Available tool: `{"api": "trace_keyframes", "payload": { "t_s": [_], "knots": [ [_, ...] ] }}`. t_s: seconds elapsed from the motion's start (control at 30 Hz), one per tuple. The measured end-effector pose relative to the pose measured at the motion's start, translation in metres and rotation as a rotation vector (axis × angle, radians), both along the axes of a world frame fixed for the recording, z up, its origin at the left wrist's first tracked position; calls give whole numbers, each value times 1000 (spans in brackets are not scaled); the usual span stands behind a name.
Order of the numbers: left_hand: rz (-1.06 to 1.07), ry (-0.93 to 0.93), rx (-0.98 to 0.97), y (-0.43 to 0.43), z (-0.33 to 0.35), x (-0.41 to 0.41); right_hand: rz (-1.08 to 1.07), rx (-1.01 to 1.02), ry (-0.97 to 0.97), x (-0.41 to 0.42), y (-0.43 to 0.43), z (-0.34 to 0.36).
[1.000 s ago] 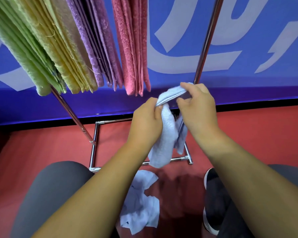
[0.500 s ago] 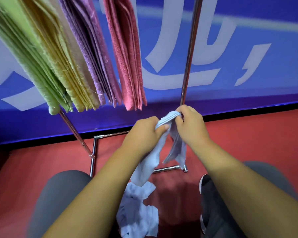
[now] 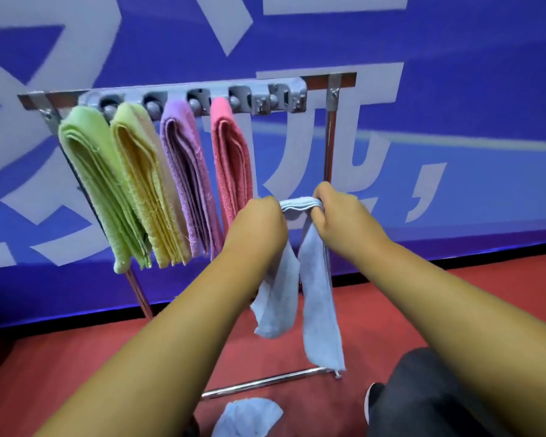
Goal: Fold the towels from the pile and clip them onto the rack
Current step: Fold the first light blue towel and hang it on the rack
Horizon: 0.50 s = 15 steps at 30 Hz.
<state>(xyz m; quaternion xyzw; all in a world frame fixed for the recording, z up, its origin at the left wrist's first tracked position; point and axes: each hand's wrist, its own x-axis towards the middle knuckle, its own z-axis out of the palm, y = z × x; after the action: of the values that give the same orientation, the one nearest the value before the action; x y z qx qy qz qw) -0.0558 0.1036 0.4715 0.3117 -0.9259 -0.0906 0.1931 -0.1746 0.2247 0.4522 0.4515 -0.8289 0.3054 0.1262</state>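
head view showed the left hand [image 3: 259,222] and right hand [image 3: 341,212] each gripping the folded top of a blue towel [image 3: 316,298], held below the rack [image 3: 196,99], right of the pink towel [image 3: 230,159]; another blue towel [image 3: 246,417] lay on the floor.

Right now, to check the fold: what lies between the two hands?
Head view: a short folded stretch of blue towel, gripped by the left hand and the right hand.
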Motion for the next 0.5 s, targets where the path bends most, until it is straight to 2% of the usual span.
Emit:
{"api": "trace_keyframes", "payload": {
  "t_s": [0.27, 0.37, 0.5],
  "knots": [
    [17, 250, -103, -16, 90, -25, -31, 22, 208, -10, -18, 105],
    [35, 279, -262, -28, 118, -36, -74, -8, 216, -20, -29, 137],
    [82, 298, -226, -39, 151, -45, -73, -66, 198, -30, -45, 170]
  ]
}}
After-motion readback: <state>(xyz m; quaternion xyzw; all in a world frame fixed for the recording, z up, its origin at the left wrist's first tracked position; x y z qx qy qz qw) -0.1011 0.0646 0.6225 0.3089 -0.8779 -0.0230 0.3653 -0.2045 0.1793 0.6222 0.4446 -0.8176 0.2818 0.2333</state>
